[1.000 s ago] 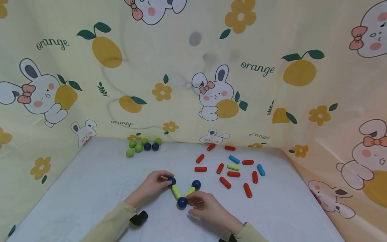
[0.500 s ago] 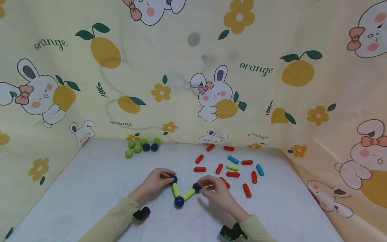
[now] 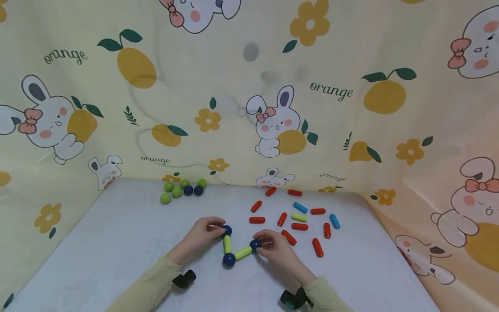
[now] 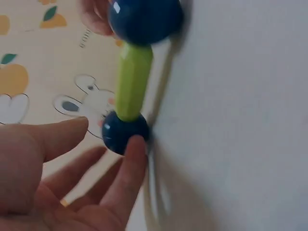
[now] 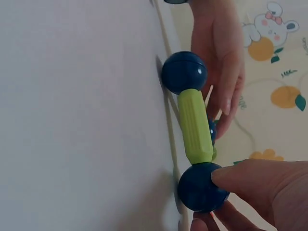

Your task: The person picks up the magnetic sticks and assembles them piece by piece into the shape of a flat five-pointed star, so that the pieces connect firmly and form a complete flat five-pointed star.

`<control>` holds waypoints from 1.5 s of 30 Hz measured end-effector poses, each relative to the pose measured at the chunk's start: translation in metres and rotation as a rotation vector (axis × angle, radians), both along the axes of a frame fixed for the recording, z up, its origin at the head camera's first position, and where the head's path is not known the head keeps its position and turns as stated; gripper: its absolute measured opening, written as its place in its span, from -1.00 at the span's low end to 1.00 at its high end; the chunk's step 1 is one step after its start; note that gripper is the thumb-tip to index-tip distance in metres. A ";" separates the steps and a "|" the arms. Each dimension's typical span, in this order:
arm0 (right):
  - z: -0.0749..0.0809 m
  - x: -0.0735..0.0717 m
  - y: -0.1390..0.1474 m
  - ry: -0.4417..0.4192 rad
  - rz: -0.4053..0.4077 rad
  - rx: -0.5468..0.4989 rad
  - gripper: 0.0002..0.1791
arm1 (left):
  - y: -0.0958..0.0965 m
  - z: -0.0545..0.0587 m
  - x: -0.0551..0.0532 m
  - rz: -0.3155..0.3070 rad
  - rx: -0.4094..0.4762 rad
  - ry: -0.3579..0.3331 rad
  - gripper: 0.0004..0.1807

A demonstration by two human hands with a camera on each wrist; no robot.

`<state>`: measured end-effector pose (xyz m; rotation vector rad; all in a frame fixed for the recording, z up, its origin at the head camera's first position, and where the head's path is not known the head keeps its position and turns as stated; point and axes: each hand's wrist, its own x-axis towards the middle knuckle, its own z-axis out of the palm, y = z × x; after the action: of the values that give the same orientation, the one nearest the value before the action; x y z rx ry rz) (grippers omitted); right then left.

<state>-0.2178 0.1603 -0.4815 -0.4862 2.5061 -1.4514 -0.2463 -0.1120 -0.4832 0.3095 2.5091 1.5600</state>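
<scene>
Two yellow-green rods (image 3: 228, 245) and three dark blue balls form a V on the white table. The corner ball (image 3: 228, 260) sits nearest the front. My left hand (image 3: 200, 237) is at the left end ball (image 4: 126, 132); its index finger touches that ball, while the thumb stands a little apart in the left wrist view. On the other side, my right hand (image 3: 277, 251) pinches the right end ball (image 5: 203, 187) between thumb and fingers. The second rod (image 5: 196, 126) runs from this ball to the corner ball.
Several red rods (image 3: 299, 226), blue rods (image 3: 335, 221) and a yellow-green rod (image 3: 299, 217) lie scattered at the right. Green balls (image 3: 176, 192) and two dark blue balls (image 3: 198, 190) are grouped at the back left. A patterned cloth (image 3: 234, 138) rises behind the table.
My right hand moved from near the corner ball to the right end ball and holds it. Both end balls shifted slightly right, the right one also nearer the front, widening the V.
</scene>
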 end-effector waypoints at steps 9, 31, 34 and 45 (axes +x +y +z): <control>0.004 0.017 -0.001 0.028 -0.010 0.027 -0.67 | 0.002 0.009 0.039 -0.053 0.045 -0.077 -0.31; 0.021 -0.017 0.057 0.196 -0.229 0.187 -0.61 | -0.010 0.006 0.052 -0.057 0.126 -0.155 -0.59; 0.020 -0.022 0.065 0.167 -0.239 0.249 -0.59 | -0.012 0.006 0.050 -0.055 0.134 -0.176 -0.60; 0.015 -0.029 0.065 0.154 -0.142 0.361 -0.69 | -0.018 0.005 0.044 -0.004 0.116 -0.144 -0.64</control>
<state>-0.2465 0.2254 -0.4669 -0.3716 2.8919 -0.9968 -0.2021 -0.1300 -0.4778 0.2085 2.3142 1.6668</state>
